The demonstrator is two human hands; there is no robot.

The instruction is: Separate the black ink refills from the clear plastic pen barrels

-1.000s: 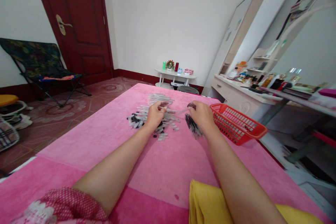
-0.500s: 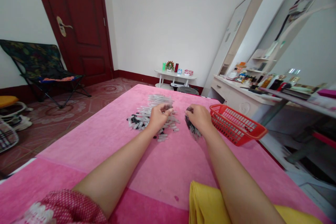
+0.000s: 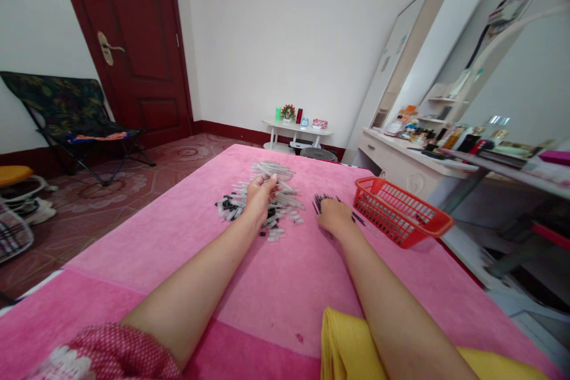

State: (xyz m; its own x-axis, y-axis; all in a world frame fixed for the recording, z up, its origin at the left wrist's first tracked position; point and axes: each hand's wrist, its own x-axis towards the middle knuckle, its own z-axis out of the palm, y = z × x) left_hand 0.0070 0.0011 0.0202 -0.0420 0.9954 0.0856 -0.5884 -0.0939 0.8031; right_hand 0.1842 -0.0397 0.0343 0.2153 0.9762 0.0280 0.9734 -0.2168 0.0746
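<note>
A heap of clear pen barrels and small black and clear caps (image 3: 285,202) lies on a pink blanket (image 3: 178,231). My left hand (image 3: 259,196) rests on this heap with its fingers curled round one clear barrel. To the right lies a bundle of thin black pen refills (image 3: 317,202). My right hand (image 3: 333,217) presses down on those refills, fingers bent into them. A red plastic basket (image 3: 401,214) stands just right of my right hand.
A yellow cloth (image 3: 356,344) lies at the near edge. Beyond the blanket are a small white table (image 3: 296,127), a cluttered dresser (image 3: 401,154) at right, a folding chair (image 3: 66,113) and a dark red door (image 3: 133,41) at left.
My right hand has dropped from in front of me down onto the black refills. My left hand has shifted slightly forward on the heap, still holding a clear piece.
</note>
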